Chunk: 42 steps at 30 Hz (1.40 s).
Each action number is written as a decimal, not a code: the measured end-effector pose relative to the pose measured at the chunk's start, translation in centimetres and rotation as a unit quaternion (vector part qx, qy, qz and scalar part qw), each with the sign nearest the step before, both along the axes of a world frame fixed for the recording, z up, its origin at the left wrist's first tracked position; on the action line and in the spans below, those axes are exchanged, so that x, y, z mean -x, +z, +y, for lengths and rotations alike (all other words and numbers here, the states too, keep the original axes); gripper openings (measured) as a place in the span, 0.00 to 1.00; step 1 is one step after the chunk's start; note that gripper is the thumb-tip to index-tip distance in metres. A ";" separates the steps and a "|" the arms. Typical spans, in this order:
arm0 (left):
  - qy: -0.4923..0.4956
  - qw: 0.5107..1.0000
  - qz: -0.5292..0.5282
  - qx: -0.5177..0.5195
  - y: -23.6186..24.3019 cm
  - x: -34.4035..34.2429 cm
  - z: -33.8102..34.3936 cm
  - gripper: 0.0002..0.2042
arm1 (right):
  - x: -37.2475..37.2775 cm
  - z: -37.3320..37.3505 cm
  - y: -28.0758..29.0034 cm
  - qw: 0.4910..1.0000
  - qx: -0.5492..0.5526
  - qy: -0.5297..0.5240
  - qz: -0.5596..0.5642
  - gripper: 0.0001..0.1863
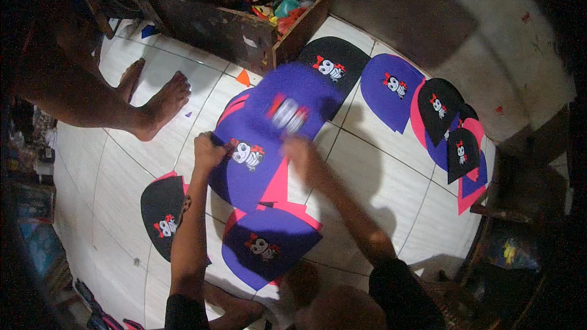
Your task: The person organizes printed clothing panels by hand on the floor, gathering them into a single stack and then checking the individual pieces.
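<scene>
My right hand (298, 154), blurred by motion, pinches the lower edge of a dome-shaped purple panel (306, 79) of felt-like sheet. A smeared red, white and black cartoon figure shows on that panel. Beneath it lies a second purple panel (238, 186) with a ladybug-like figure in a red bow, over pink sheet (278, 186). The fingers of my left hand (210, 150) are closed at this lower panel's left edge. Closer to me lies another purple panel (244, 263), partly shaded, with pink showing behind it. A black panel (160, 198) rests beside my left forearm.
A black panel (342, 52) and a purple panel (382, 79) lie at the back, with overlapping black, purple and pink ones (461, 153) at right. A wooden drawer (244, 36) holds colourful scraps. Another person's bare foot (162, 107) stands on the tiles at left.
</scene>
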<state>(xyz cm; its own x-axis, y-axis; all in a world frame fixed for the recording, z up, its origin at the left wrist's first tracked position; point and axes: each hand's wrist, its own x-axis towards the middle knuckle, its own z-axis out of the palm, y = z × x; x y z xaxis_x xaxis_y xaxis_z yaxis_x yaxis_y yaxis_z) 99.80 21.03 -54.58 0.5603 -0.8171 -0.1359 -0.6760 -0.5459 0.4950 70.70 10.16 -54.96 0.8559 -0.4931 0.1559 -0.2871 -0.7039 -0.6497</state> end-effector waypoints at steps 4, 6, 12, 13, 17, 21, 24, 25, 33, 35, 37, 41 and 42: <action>0.024 0.989 0.123 -0.074 0.2 -0.8 -0.7 0.30 | -1.3 9.6 0.3 0.989 0.140 -0.002 0.049 0.13; 0.152 0.840 0.520 0.023 -0.1 -3.5 0.7 0.35 | -1.6 8.9 0.9 0.999 0.030 0.006 -0.040 0.14; 0.012 0.930 0.368 0.022 -0.3 0.2 0.3 0.28 | 1.5 -13.8 -3.5 0.906 0.284 -0.314 -0.004 0.29; -0.011 0.901 0.429 0.060 -0.5 0.3 0.3 0.26 | 2.0 -14.6 -3.6 0.917 0.288 -0.271 0.055 0.29; 0.027 0.860 0.509 0.012 -0.1 3.1 -1.0 0.20 | 4.9 -16.9 -4.3 0.930 0.256 -0.254 0.077 0.23; 0.042 0.901 0.432 -0.008 -2.2 2.2 0.4 0.23 | 3.1 -10.5 -0.2 0.996 0.011 -0.084 0.038 0.18; 0.095 0.809 0.579 0.033 -2.5 3.6 -1.9 0.29 | 5.1 -3.7 -1.1 0.983 0.144 0.010 -0.117 0.18; 0.128 0.794 0.583 0.113 -2.8 4.5 -2.0 0.33 | 6.1 -6.0 -0.8 0.995 0.077 -0.005 -0.060 0.19; -0.041 0.877 0.471 0.091 -2.5 11.0 -5.2 0.17 | 19.1 -19.1 -5.4 0.768 0.458 -0.404 0.191 0.33; -0.008 0.870 0.488 0.070 -2.5 11.4 -5.7 0.15 | 16.9 -17.7 -4.2 0.867 0.286 -0.400 0.079 0.30; 0.052 0.871 0.485 0.055 -2.5 9.4 -3.9 0.14 | 10.8 -11.6 1.3 0.960 0.088 -0.198 0.177 0.20; 0.053 0.879 0.473 0.022 -3.3 10.1 -5.4 0.14 | 9.3 -4.7 -0.8 0.949 0.156 -0.249 0.119 0.17; 0.038 0.888 0.457 0.009 -3.2 10.2 -5.4 0.14 | 9.7 -4.6 -0.8 0.946 0.036 -0.274 0.168 0.17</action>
<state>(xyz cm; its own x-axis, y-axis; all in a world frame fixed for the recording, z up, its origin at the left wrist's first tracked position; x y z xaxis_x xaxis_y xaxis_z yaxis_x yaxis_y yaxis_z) 89.59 15.59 -57.75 0.2768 -0.7880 -0.5499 0.0522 -0.5590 0.8275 61.04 5.58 -55.80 0.4811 -0.8762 -0.0298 -0.8044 -0.4276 -0.4123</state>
